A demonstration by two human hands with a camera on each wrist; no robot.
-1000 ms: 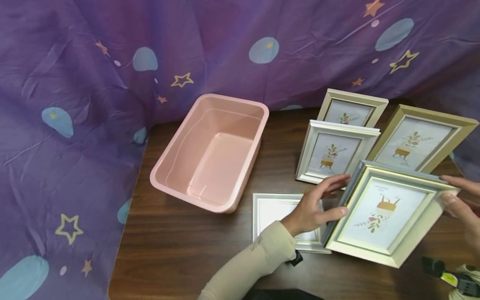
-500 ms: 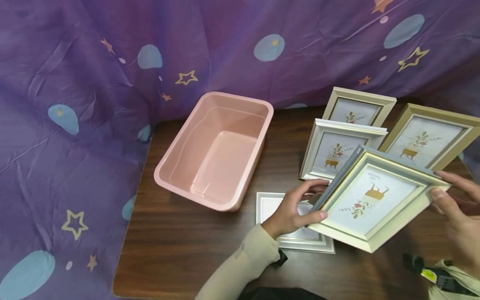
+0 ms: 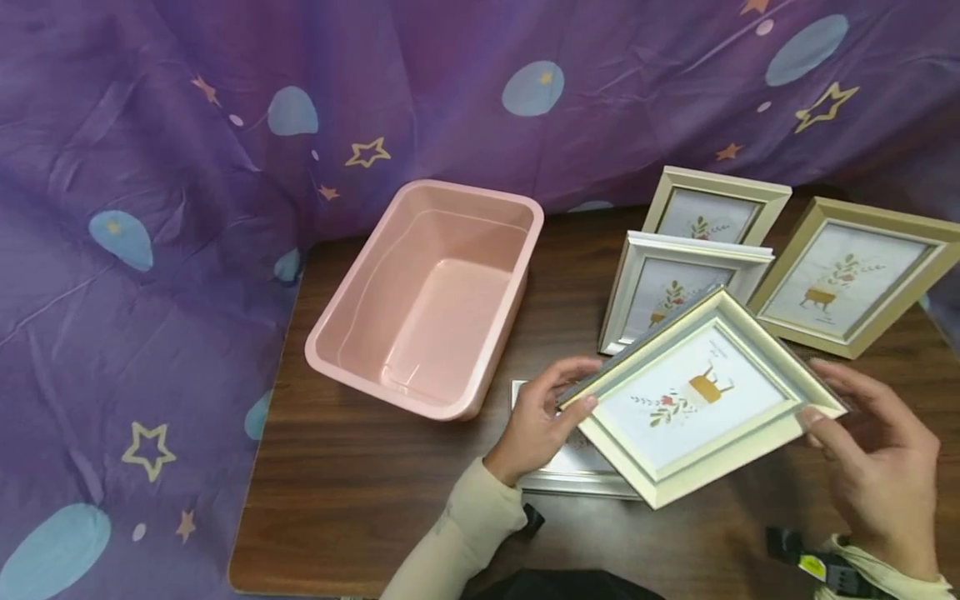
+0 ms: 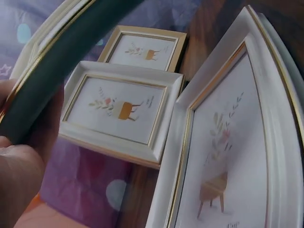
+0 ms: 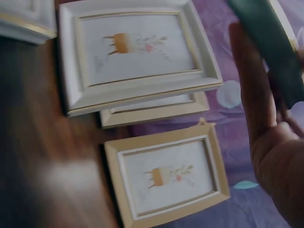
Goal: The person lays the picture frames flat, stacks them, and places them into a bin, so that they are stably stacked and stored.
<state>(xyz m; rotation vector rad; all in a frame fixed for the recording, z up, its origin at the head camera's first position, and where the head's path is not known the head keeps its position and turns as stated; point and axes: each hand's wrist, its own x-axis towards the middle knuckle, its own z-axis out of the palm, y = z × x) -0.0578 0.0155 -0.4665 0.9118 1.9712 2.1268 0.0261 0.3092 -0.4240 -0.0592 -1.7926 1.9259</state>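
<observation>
Purple cloth printed with stars and blue ovals hangs behind a dark wooden table. Nearest, the held frame is in the air between two hands, its drawing lying almost sideways. The left hand grips one corner, thumb on the front edge; the right hand clamps the opposite corner, thumb in front, fingers behind. Over the last second the held frame has swung clockwise and shifted left, the left hand travelling with it; both grips stay on. I judge that it is being turned about in the hands, with nothing set down yet.

Below the left fingers lies the flat frame, partly covered. Beyond the fingers the white frame stands, with the tan frame past the right fingers and the cream frame farthest back. Away to the left of the left fingers sits the pink tub.

As for writing, the yellow label near the right wrist is too small to read. Small print beside the held frame's drawing is also illegible, and no brand can be made out.
</observation>
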